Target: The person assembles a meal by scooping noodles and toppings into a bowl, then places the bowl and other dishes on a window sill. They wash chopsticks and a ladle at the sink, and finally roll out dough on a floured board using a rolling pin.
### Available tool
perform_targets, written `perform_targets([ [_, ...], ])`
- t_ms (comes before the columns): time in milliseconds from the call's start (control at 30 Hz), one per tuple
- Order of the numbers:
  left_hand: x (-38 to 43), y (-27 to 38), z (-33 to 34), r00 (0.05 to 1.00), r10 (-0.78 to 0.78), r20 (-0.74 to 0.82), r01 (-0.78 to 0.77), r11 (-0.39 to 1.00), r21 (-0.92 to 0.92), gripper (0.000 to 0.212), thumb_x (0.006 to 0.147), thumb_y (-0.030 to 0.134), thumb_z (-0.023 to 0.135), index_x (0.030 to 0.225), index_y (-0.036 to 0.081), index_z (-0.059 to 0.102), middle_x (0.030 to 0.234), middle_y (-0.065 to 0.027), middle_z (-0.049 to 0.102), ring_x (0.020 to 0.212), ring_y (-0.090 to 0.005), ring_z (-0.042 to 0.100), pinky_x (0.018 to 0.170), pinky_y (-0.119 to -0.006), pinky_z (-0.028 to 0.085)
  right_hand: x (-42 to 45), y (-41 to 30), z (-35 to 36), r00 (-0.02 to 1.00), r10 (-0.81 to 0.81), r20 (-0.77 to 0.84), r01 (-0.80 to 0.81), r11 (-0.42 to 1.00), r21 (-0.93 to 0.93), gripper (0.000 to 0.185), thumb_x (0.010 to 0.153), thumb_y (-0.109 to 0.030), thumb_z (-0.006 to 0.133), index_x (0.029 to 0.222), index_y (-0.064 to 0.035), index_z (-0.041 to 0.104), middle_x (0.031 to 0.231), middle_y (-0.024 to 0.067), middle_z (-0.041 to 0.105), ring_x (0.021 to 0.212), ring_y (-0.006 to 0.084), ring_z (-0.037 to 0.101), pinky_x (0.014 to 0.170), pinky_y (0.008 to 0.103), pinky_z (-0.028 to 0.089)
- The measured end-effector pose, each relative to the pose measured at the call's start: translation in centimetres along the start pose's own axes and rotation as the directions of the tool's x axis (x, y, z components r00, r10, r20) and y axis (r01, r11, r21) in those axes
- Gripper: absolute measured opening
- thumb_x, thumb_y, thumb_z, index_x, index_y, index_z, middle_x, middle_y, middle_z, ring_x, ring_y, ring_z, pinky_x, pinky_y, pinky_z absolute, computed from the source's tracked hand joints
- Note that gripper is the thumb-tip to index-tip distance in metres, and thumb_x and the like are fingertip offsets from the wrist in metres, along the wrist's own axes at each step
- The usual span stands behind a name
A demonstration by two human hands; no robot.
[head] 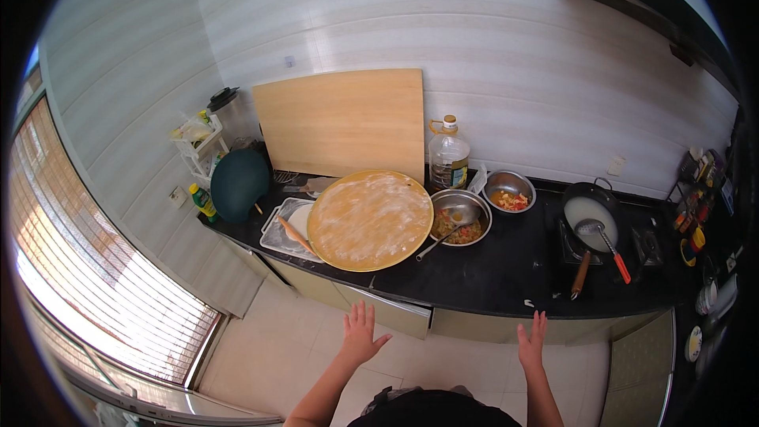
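Both my left hand (pixel 360 335) and my right hand (pixel 532 338) are held in the air before the counter, fingers apart, with nothing in them. Beyond my left hand lies a round yellow board (pixel 370 219) dusted with flour. A wooden rolling pin (pixel 295 233) leans at its left edge, over a tray (pixel 270 237) with white dough (pixel 301 220). To the board's right, a steel bowl (pixel 487 222) holds a chopped filling and a ladle (pixel 442 243). Behind it, a smaller steel bowl (pixel 529 190) contains red and yellow food. A wok (pixel 572 193) with whitish liquid and a skimmer (pixel 606 240) sits on the stove.
A large wooden board (pixel 344 121) leans on the wall beside an oil bottle (pixel 449 154). A dark green round lid or board (pixel 240 185) stands at the left. A drawer (pixel 385 311) below the counter is slightly out. A range hood (pixel 628 0) hangs above right.
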State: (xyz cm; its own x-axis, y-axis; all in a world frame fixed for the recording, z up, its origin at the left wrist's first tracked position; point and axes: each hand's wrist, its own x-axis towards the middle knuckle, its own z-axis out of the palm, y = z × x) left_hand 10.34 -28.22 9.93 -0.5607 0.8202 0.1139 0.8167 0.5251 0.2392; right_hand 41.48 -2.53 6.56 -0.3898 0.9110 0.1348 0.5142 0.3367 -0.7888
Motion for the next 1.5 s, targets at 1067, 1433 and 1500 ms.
perform_targets([
  [1067,12.3,-15.4,1.3,0.998,-0.004,0.061,0.004,1.0,-0.005,0.084,0.075,0.051,0.057,0.132,-0.003,0.026,0.138,-0.026,0.02,0.128,-0.0416,0.016,0.101,-0.056,0.016,2.3,-7.6,8.9,0.98,0.138,-0.146,-0.141,0.99,-0.005,0.059,0.086,-0.028,0.052,0.133,-0.0021,0.029,0.142,0.021,0.017,0.132,0.0352,0.013,0.106,0.0417,0.013],
  [1433,15.7,-17.0,2.2,0.995,0.012,0.1,0.003,0.988,-0.152,0.083,0.074,0.043,0.062,0.132,-0.003,0.023,0.138,-0.0269,0.016,0.128,-0.0428,0.014,0.102,-0.053,0.013,0.8,-8.3,10.0,0.966,0.172,-0.196,-0.185,0.981,-0.052,0.06,0.086,-0.028,0.052,0.134,-0.001,0.028,0.141,0.0215,0.018,0.131,0.0327,0.016,0.106,0.0382,0.015],
  [1500,16.0,-16.7,1.9,0.991,0.0,0.131,0.021,0.987,-0.16,0.083,0.074,0.043,0.062,0.132,-0.002,0.023,0.139,-0.0264,0.016,0.129,-0.0425,0.014,0.103,-0.053,0.013,0.6,-8.3,10.2,0.96,0.201,-0.194,-0.211,0.977,-0.032,0.06,0.086,-0.029,0.052,0.134,-0.002,0.028,0.141,0.0221,0.018,0.132,0.0327,0.016,0.106,0.0375,0.015],
])
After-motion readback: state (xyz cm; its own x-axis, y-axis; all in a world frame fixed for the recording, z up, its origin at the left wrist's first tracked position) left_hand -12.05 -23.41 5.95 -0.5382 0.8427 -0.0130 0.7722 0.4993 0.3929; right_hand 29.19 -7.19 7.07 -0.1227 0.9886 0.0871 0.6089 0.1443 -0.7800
